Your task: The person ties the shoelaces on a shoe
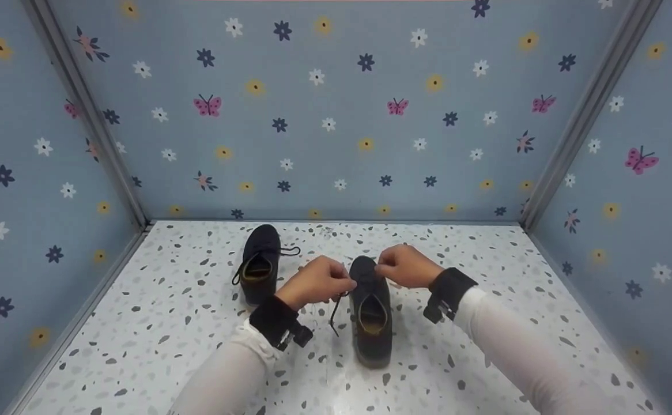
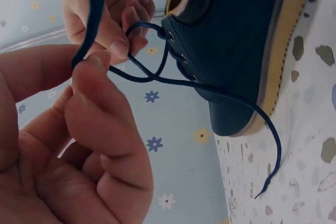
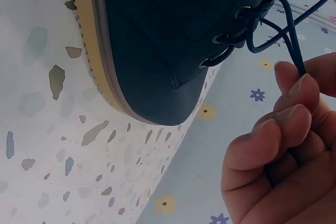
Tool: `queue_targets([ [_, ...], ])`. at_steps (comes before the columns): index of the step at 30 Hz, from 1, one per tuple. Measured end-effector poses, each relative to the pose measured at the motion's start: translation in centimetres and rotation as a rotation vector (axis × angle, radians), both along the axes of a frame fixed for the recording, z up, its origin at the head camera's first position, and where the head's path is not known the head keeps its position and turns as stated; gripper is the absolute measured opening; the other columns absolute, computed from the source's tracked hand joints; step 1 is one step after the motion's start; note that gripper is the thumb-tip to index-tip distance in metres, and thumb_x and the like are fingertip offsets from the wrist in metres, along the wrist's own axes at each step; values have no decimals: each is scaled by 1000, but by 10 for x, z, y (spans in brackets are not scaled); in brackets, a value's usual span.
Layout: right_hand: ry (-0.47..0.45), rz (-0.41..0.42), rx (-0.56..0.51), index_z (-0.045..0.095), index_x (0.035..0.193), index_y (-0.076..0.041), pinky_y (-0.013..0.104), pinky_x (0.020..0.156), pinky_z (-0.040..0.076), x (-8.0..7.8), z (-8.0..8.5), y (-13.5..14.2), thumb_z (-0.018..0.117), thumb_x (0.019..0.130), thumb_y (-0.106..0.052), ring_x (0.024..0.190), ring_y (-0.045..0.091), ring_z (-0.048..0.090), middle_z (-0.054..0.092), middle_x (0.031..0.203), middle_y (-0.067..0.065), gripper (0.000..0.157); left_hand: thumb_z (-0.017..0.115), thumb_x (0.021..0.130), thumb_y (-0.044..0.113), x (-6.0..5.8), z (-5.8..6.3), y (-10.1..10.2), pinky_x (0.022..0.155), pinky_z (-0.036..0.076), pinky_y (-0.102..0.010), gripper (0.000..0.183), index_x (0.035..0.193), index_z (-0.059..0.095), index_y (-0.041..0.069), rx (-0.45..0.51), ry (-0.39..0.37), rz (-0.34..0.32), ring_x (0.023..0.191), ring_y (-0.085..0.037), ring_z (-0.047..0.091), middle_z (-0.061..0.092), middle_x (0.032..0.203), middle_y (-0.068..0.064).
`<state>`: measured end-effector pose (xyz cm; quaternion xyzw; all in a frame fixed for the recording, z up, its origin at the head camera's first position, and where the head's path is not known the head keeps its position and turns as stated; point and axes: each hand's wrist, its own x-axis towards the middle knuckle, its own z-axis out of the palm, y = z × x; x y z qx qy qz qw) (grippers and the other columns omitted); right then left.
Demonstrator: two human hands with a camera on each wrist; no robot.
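Note:
A dark lace-up shoe (image 1: 373, 346) stands on the speckled surface, toe pointing away from me. On its left side, my left hand (image 1: 320, 279) pinches a dark shoelace (image 2: 90, 30) between thumb and forefinger. My right hand (image 1: 408, 266), at the shoe's right, pinches a loop of lace (image 3: 295, 45) in its fingertips, clear in the right wrist view. Between the hands the laces cross just above the eyelets. One loose lace end (image 2: 277, 140) hangs down past the shoe. Both wrist views show the shoe's yellowish ridged sole (image 3: 84, 30).
A second dark shoe (image 1: 261, 253) stands to the left, its laces loose at both sides. The white speckled surface (image 1: 157, 346) is bounded by blue flowered panels (image 1: 336, 127) at the back and both sides, with grey metal posts (image 1: 589, 109) in the corners.

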<state>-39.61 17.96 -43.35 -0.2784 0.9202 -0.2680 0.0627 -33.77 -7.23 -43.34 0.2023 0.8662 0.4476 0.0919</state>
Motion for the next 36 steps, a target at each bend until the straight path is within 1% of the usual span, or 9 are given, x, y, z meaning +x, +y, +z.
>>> queue_targets([
  [3, 4, 14, 1, 74, 85, -7, 29, 62, 44, 0, 2, 0, 62, 99, -21, 60, 10, 52, 57, 69, -6, 24, 71, 94, 25, 1, -1, 3, 54, 48, -23, 25, 87, 78, 2, 35, -32, -26, 57, -9, 57, 64, 64, 7],
  [5, 10, 26, 3, 74, 85, -4, 29, 61, 43, -1, 2, -1, 62, 99, -21, 58, 10, 50, 55, 67, -6, 25, 72, 93, 25, 1, -3, 5, 53, 48, -23, 25, 89, 79, 1, 46, -50, -36, 57, -9, 59, 65, 63, 7],
  [10, 16, 29, 1, 74, 84, -5, 27, 59, 42, -2, 3, -2, 62, 99, -21, 55, 9, 49, 53, 64, -8, 24, 77, 90, 27, 2, -8, 12, 52, 50, -24, 17, 84, 81, 11, 49, -76, -37, 56, -9, 63, 69, 63, 6],
  [14, 22, 19, 6, 75, 85, -5, 27, 58, 43, -3, 3, -2, 62, 98, -20, 55, 8, 51, 55, 65, -8, 24, 80, 89, 27, 2, -11, 17, 52, 52, -26, 15, 82, 81, 13, 60, -86, -38, 56, -11, 65, 71, 63, 5],
  [22, 46, 14, 21, 75, 86, -3, 27, 62, 43, -3, 4, -3, 63, 98, -20, 61, 9, 51, 56, 68, -8, 24, 80, 89, 23, 4, -18, 27, 45, 42, -20, 15, 80, 81, 11, 101, -98, -50, 48, -6, 58, 69, 61, 4],
  [28, 49, 11, 12, 74, 83, -6, 28, 62, 43, -3, 5, -3, 62, 97, -19, 61, 9, 51, 55, 67, -8, 23, 82, 88, 22, 8, -23, 37, 41, 39, -18, 12, 82, 81, 11, 132, -134, -28, 45, -6, 58, 72, 64, 2],
  [32, 49, 13, 7, 73, 80, -10, 28, 62, 43, -3, 5, -2, 62, 98, -20, 60, 9, 51, 55, 67, -9, 22, 82, 87, 16, 10, -25, 40, 44, 47, -19, 5, 88, 83, 11, 117, -144, -81, 48, -6, 61, 78, 74, -4],
  [34, 41, 19, 1, 73, 80, -12, 28, 62, 43, -2, 5, -1, 62, 99, -20, 59, 9, 50, 55, 67, -8, 23, 81, 87, 14, 10, -26, 40, 46, 48, -19, 4, 89, 84, 12, 103, -134, -105, 49, -6, 60, 79, 77, -3],
  [36, 35, 27, -2, 73, 81, -12, 28, 62, 42, -1, 6, -1, 62, 100, -20, 59, 9, 49, 54, 67, -8, 23, 80, 88, 16, 10, -26, 38, 48, 47, -19, 6, 87, 84, 12, 77, -109, -109, 50, -5, 58, 77, 74, 1],
])
